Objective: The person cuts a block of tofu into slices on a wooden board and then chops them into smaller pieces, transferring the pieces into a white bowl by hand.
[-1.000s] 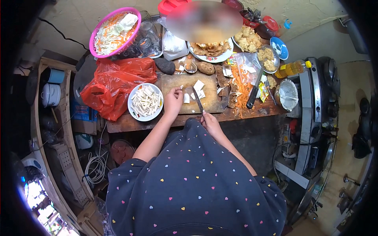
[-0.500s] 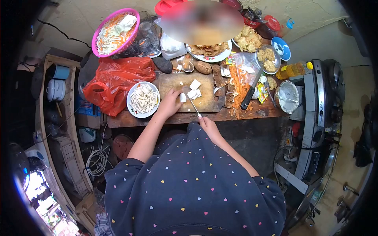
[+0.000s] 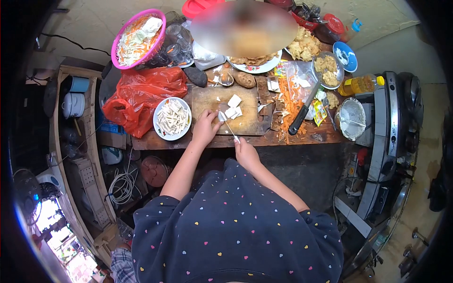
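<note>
On the wooden cutting board [image 3: 203, 97], my left hand [image 3: 205, 128] rests with its fingertips against a small white piece [image 3: 221, 116]. My right hand [image 3: 246, 152] is closed around the handle of a thin knife [image 3: 230, 128], whose blade tip reaches that piece. Several white blocks [image 3: 234, 100] lie just beyond the blade. Left of the board stands a white bowl [image 3: 172, 119] filled with white strips.
A red plastic bag [image 3: 141, 96] and a pink basket [image 3: 161, 35] of shredded vegetables are at the left. Orange shreds [image 3: 289, 113], a black-handled knife [image 3: 298, 119], a metal bowl [image 3: 351, 120] and an oil bottle [image 3: 356, 86] lie rightward. Fried food [image 3: 303, 46] sits behind.
The knife has shifted left, its blade now at the small white piece. My right hand has moved slightly left and down. The whole view has shifted a little.
</note>
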